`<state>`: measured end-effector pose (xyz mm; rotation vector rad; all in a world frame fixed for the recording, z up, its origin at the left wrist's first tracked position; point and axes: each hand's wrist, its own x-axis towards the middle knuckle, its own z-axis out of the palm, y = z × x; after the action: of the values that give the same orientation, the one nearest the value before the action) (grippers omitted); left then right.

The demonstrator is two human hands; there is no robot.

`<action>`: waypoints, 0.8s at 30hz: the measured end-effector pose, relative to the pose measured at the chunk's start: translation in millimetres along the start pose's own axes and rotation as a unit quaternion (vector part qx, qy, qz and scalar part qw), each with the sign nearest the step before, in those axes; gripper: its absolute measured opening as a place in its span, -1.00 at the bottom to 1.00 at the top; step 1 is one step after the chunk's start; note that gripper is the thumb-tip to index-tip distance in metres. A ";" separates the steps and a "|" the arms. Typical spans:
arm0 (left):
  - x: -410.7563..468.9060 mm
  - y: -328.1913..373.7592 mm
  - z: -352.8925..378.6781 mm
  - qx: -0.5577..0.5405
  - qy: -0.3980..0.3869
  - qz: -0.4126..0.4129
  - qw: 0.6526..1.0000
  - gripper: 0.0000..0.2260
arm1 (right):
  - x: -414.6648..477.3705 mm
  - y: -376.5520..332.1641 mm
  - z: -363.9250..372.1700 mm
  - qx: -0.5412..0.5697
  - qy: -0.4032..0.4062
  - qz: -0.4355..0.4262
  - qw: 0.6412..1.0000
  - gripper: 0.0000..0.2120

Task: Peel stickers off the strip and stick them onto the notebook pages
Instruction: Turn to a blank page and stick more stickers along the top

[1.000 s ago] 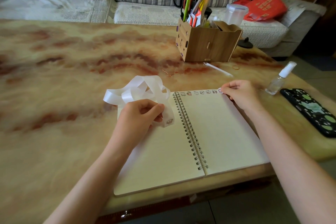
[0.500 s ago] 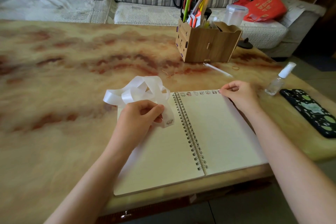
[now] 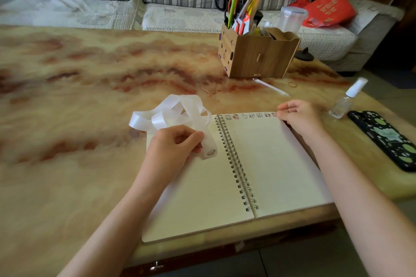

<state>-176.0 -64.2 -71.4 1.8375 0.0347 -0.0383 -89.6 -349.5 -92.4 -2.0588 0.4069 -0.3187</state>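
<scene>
Marbled desk (image 3: 90,119) bearing the open spiral notebook (image 3: 270,164) near its front edge. Hold the white glossy strip (image 3: 180,108) taut over the left page, pinched in the left hand (image 3: 173,148) fingers. Right hand (image 3: 301,119) curled at the sticker row (image 3: 247,116), hold not clear. Peel slowly the small cartoon sticker (image 3: 211,153) at the strip end.
</scene>
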 end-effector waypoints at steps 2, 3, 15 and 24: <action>0.5 -0.4 0.4 0.001 -0.001 -0.001 1.000 -0.82 | 1.4 2.2 0.7 0.004 0.018 -0.001 1.000 -0.81; 1.1 -0.7 0.7 0.002 -0.001 -0.002 1.000 -0.82 | 1.7 2.8 0.9 0.006 0.027 -0.001 1.000 -0.82; 2.6 -2.8 0.9 0.006 0.001 0.006 1.000 -0.83 | -1.6 4.0 0.7 -0.022 0.022 -0.042 0.999 -0.88; 3.5 -3.6 1.2 0.003 0.001 0.007 1.000 -0.83 | -1.6 4.8 2.6 -0.044 0.027 -0.059 0.997 -0.89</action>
<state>-172.7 -64.4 -75.4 1.8442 0.0232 -0.0272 -90.8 -349.1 -98.0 -2.1685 0.3386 -0.4350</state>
